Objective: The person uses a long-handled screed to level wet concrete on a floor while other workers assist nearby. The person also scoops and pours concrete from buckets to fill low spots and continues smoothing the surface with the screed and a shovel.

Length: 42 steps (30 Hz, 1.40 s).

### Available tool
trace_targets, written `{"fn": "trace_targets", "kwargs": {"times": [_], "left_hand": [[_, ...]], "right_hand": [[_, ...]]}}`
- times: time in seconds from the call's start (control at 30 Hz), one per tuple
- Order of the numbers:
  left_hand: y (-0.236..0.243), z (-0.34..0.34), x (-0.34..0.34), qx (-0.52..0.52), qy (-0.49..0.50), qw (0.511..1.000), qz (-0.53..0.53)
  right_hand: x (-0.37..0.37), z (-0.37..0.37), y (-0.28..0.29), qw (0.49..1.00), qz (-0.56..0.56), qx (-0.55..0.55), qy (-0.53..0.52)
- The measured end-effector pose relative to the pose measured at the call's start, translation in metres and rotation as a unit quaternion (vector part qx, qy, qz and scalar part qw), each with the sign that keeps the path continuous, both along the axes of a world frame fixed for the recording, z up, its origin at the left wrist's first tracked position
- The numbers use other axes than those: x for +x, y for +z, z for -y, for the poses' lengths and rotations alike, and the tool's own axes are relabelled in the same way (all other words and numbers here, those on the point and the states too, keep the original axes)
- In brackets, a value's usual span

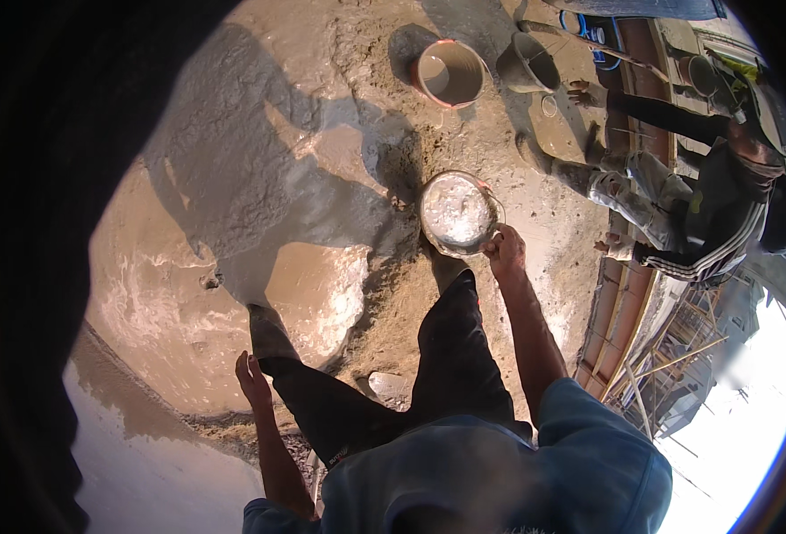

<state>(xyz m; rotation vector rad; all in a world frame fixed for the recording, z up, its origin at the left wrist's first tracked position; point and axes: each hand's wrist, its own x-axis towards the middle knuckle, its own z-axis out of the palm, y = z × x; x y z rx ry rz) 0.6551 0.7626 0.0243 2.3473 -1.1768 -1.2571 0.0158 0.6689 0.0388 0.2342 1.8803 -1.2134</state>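
Observation:
My right hand [505, 253] is closed on the handle side of a round bucket [454, 214]. Wet grey cement mix fills that bucket nearly to the rim, and its surface glints in the sun. It hangs or stands just ahead of my right foot; I cannot tell whether its base touches the ground. My left hand [252, 381] hangs beside my left knee, holding nothing, its fingers loosely apart. A wide spread of wet cement mix [233, 160] lies ahead and to the left, and my left boot stands in it.
An orange-rimmed bucket [451, 74] and a dark bucket [528, 64] stand at the far side. On the right a person in a striped dark top [722, 205] bends with both arms reaching out. Nearby are a long wooden-handled tool [593, 44] and a reddish beam [608, 334].

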Motion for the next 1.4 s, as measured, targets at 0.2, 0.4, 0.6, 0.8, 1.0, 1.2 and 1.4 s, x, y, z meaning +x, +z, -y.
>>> {"fn": "trace_targets", "kwargs": {"times": [0.2,0.4,0.6,0.8,1.0,1.2,1.4], "left_hand": [[0.009,0.008,-0.047,0.007,-0.087,0.993,0.086],[0.011,0.004,-0.06,0.008,-0.101,0.984,0.149],[-0.006,0.009,-0.088,-0.006,-0.138,0.98,0.144],[-0.005,0.039,-0.152,-0.003,-0.132,0.983,0.129],[-0.005,0.064,-0.166,0.003,-0.103,0.985,0.138],[-0.016,0.037,-0.104,0.01,-0.095,0.961,0.259],[-0.004,0.028,-0.092,0.006,-0.06,0.962,0.265]], "right_hand": [[-0.164,0.008,-0.094,0.998,-0.013,0.042,-0.041],[-0.234,0.004,-0.182,0.998,-0.062,0.026,-0.019],[-0.284,0.032,-0.193,0.977,-0.151,0.1,0.112],[-0.181,0.128,-0.14,0.772,-0.441,0.159,0.43],[-0.258,0.221,-0.325,0.938,-0.137,0.093,0.304],[-0.342,0.258,-0.423,0.963,-0.001,0.099,0.252],[-0.303,0.247,-0.431,0.926,-0.254,0.085,0.267]]}}
